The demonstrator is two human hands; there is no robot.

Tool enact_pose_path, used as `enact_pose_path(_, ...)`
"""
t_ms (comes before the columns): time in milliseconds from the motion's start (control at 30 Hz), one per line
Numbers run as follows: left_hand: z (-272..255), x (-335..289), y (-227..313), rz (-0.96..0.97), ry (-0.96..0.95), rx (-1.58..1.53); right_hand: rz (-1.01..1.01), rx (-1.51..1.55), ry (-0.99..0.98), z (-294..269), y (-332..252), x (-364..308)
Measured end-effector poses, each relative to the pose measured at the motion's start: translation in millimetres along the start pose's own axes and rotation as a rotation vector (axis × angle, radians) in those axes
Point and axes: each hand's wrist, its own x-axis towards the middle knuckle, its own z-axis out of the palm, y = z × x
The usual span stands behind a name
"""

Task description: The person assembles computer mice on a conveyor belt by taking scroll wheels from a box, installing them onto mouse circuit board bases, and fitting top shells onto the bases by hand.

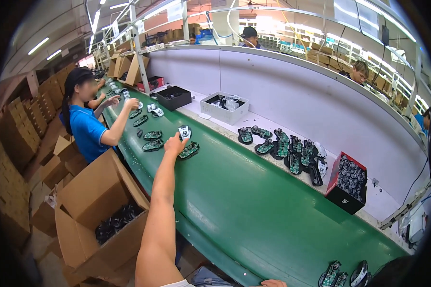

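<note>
My left arm stretches far across the green conveyor belt. My left hand has its thumb and forefinger closed at the lower edge of a computer mouse base with a white part on top. Just beside that hand lies another mouse base, its green circuit board showing. Left of the hand, two more open mouse bases rest on the belt. Of my right hand, only the back shows at the bottom edge; its fingers are hidden.
Several mouse bases crowd the ledge beside a red-and-black box of small dark parts. Behind stand a white bin and a black bin. An open carton is at left, near a co-worker in blue. More bases lie lower right.
</note>
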Motion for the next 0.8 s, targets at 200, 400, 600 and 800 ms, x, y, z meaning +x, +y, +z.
enact_pose_path(200, 8.4, 19.8, -3.8, 0.133, -0.105, -0.029, -0.061, -0.197, 0.136, 16.1, -19.9, 2.4)
enact_pose_path(400, 17.7, 10.1, 11.1, 0.212, 0.019, -0.020, -0.005, -0.276, 0.132, 20.3, -20.7, 1.2)
enact_pose_path(600, 20.3, -7.9, 3.2, 0.150, 0.011, -0.060, -0.004, -0.252, 0.096, 17.4, -18.6, 3.2)
enact_pose_path(800, 5.5, -41.4, 30.3, 0.287, -0.121, -0.145, 0.204, -0.281, -0.018, 25.9, 0.7, -14.1)
